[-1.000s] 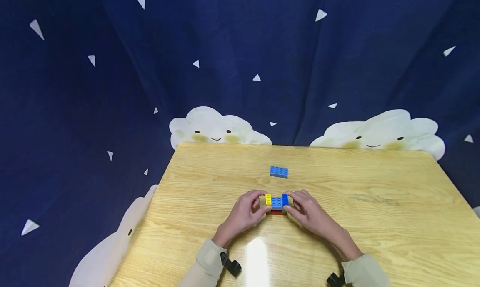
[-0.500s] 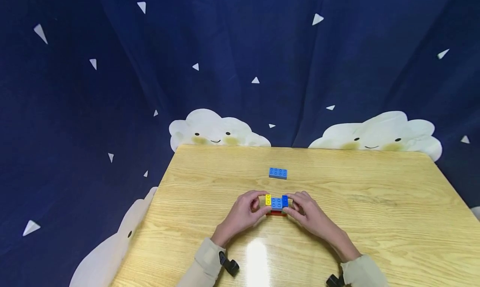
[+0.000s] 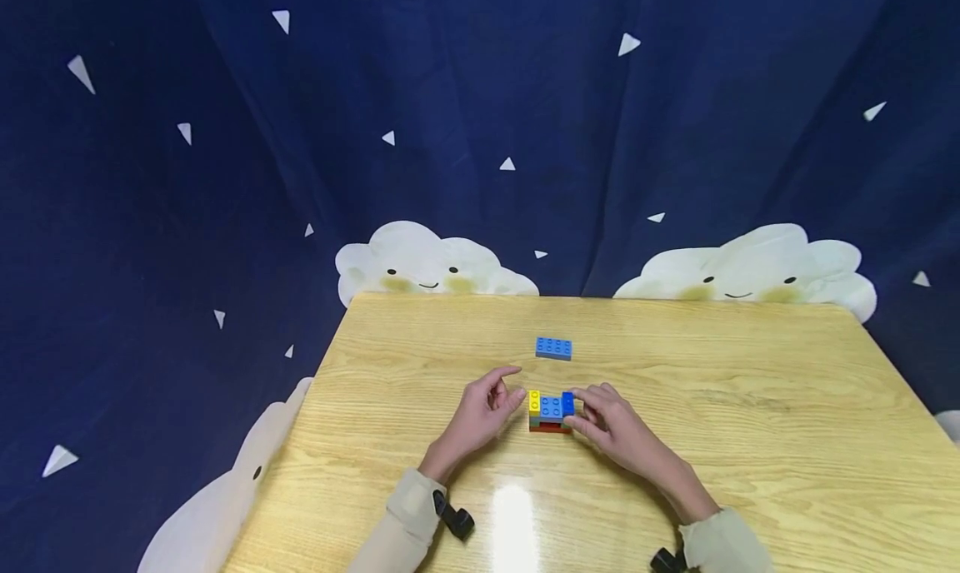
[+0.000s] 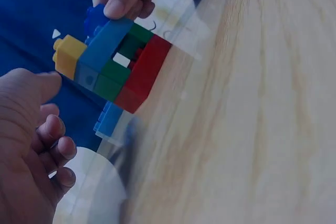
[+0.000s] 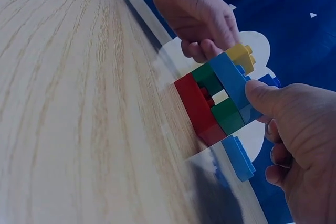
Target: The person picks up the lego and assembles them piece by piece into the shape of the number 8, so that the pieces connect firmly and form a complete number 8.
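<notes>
A small stack of toy building bricks stands on the table in front of me. At its bottom is a red brick [image 5: 193,106], and two green bricks [image 5: 229,116] sit on that with a gap between them. A lighter blue brick [image 5: 229,82] bridges the green ones. On top are a yellow brick [image 3: 534,402] at the left end and a dark blue brick [image 3: 567,401] at the right end. My right hand [image 3: 621,426] pinches the dark blue brick between thumb and forefinger. Apart from the stack, just left of the yellow brick, my left hand [image 3: 478,413] holds nothing, its thumb and forefinger spread.
A loose blue brick [image 3: 553,350] with several studs lies behind the stack. The wooden table [image 3: 712,373] reaches back to a dark blue curtain [image 3: 465,82] printed with clouds and white triangles. Each wrist wears a black camera mount [image 3: 454,516].
My left hand has let go of the yellow brick and drawn back to the left, its fingers parting. The right hand keeps its pinch on the dark blue brick.
</notes>
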Demonstrator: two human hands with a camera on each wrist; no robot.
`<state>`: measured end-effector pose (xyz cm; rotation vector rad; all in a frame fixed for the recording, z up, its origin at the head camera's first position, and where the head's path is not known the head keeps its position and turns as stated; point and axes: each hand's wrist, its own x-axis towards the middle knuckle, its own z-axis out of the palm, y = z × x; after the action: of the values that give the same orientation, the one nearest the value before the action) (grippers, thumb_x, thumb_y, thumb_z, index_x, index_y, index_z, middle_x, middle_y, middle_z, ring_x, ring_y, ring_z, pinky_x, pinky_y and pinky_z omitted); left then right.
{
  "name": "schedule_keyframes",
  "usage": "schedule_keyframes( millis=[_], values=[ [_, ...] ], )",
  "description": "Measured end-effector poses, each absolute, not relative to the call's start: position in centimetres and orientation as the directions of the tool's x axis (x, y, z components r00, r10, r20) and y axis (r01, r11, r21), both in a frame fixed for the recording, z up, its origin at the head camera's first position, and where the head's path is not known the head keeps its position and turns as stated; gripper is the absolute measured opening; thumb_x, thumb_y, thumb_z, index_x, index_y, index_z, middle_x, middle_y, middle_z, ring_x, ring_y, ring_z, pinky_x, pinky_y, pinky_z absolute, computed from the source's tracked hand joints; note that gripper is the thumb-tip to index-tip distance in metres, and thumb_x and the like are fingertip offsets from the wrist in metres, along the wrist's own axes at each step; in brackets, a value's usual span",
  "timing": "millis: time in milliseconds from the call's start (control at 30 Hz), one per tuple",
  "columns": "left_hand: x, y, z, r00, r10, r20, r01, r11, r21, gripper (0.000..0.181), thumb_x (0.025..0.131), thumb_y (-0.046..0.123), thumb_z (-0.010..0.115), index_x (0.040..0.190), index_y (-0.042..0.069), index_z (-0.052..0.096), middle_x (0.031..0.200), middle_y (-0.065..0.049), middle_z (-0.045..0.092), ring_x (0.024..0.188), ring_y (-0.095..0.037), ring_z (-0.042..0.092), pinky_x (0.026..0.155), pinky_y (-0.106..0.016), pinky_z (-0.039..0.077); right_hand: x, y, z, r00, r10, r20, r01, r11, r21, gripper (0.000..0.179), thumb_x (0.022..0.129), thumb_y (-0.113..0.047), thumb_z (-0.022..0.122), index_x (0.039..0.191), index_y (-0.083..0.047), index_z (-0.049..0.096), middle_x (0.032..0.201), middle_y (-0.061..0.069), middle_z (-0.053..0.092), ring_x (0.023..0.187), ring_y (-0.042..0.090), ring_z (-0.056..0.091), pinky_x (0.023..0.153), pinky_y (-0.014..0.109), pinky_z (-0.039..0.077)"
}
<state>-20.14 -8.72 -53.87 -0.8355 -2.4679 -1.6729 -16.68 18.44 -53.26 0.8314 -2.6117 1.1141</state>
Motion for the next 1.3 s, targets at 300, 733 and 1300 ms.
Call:
schedule_keyframes(
  millis=[300, 733, 1300],
  values=[
    [-22.0, -8.9, -55.3, -0.869, 0.363, 0.337, 0.455, 0.318, 0.832, 0.046, 0.103, 0.013, 0.068, 0.143, -0.007, 0.056, 0.075, -0.001, 0.055, 0.064, -0.005, 0.047, 0.061, -0.02, 0.044, -16.6, 18.4, -52.9, -0.837, -0.421, 0.351, -0.545, 0.573, -0.612, 0.036, 0.097, -0.025, 0.076, 0.127, -0.005, 0.07, 0.078, -0.016, 0.043, 0.078, 0.006, 0.04, 0.068, 0.024, 0.037],
    [-23.7, -8.1, -55.6, -0.885, 0.343, 0.315, 0.429, 0.337, 0.838, 0.045, 0.102, 0.011, 0.068, 0.142, -0.008, 0.057, 0.078, -0.004, 0.056, 0.067, -0.005, 0.047, 0.061, -0.019, 0.042, -16.4, 18.5, -52.6, -0.847, -0.416, 0.331, -0.528, 0.587, -0.614, 0.036, 0.098, -0.027, 0.075, 0.127, -0.006, 0.071, 0.077, -0.014, 0.043, 0.081, 0.007, 0.042, 0.069, 0.025, 0.036],
    [-26.5, -6.3, -55.5, -0.889, 0.371, 0.269, 0.431, 0.477, 0.766, 0.046, 0.1, 0.012, 0.072, 0.141, -0.004, 0.06, 0.077, -0.003, 0.057, 0.064, -0.007, 0.045, 0.062, -0.021, 0.04, -16.3, 18.5, -52.5, -0.853, -0.415, 0.316, -0.516, 0.576, -0.634, 0.039, 0.097, -0.027, 0.077, 0.129, -0.005, 0.071, 0.077, -0.015, 0.043, 0.082, 0.007, 0.043, 0.07, 0.024, 0.038]
  ],
)
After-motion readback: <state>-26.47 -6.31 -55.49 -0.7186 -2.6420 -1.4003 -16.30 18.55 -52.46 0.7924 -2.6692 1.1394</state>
